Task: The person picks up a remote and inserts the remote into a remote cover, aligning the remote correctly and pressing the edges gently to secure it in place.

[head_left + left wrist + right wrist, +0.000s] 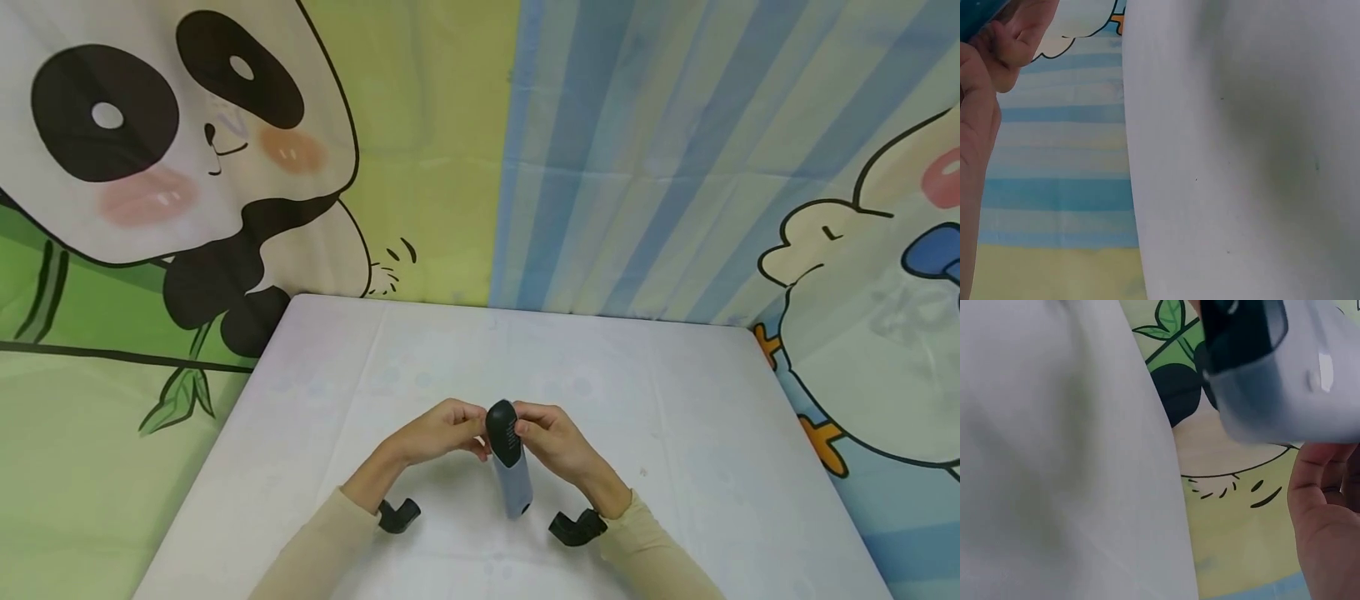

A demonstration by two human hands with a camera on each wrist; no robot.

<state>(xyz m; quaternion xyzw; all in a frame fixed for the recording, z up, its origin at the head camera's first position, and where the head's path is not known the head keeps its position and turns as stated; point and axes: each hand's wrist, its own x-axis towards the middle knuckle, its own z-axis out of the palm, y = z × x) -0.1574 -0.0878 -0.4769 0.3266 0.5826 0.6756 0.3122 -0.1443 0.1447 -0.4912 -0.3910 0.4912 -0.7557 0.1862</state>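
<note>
**Both hands grip device above table**

The device (pixel 508 458) is an elongated body with a grey-blue lower shell and a black upper end. It is held over the near middle of the table (pixel 675 433), tilted so the black end points away from the person and the grey-blue end points toward them.

The left hand (pixel 438 432) is at the left of the device's black end, fingers curled and pinching it. The right hand (pixel 551 437) is at the right of the same end, fingers curled round it. The two hands nearly meet across the device.

In the right wrist view the device (pixel 1279 381) fills the upper right, grey-blue shell below a dark part, with the right hand (pixel 1325 519) just beneath it. In the left wrist view the left hand (pixel 985 94) shows curled fingers at the left edge; the table (pixel 1241 156) lies beside it.

Behind the table hangs a backdrop (pixel 637 150) with cartoon animals and blue stripes. Beige sleeves (pixel 330 550) cover both forearms.
</note>
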